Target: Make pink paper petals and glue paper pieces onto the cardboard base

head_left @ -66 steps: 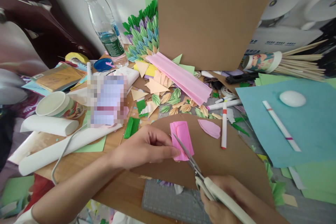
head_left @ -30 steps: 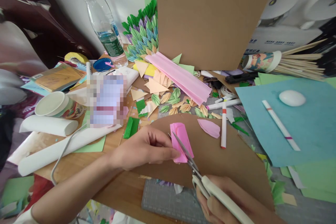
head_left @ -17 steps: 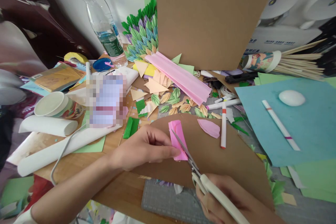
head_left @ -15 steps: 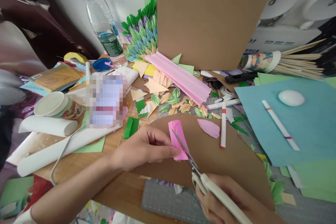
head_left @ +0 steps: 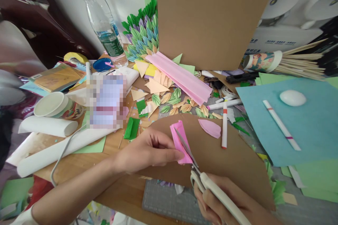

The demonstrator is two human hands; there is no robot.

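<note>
Between the thumb and fingers of my left hand [head_left: 150,151] is a folded strip of bright pink crepe paper [head_left: 180,140], held upright over a rounded brown cardboard piece [head_left: 232,168]. My right hand [head_left: 219,197] is closed around the cream handles of a pair of scissors [head_left: 208,181]. The blades lie across the pink strip near its right edge, pointing up and left, with the lower part of the strip between them. A pale pink petal-shaped paper [head_left: 210,128] and a white marker with a red end [head_left: 224,126] rest on the cardboard.
Folded paper leaves [head_left: 176,95] and a long pink crepe sheet [head_left: 181,77] lie behind the cardboard. Plastic bottles [head_left: 105,31], a paper cup [head_left: 56,105] and white rolls [head_left: 58,147] stand or lie at left. Blue paper [head_left: 264,126] with a white egg shape [head_left: 293,97] is at right.
The pink strip and my left hand have shifted slightly right and down. The scissors have moved a little left, their blades closer together on the strip.
</note>
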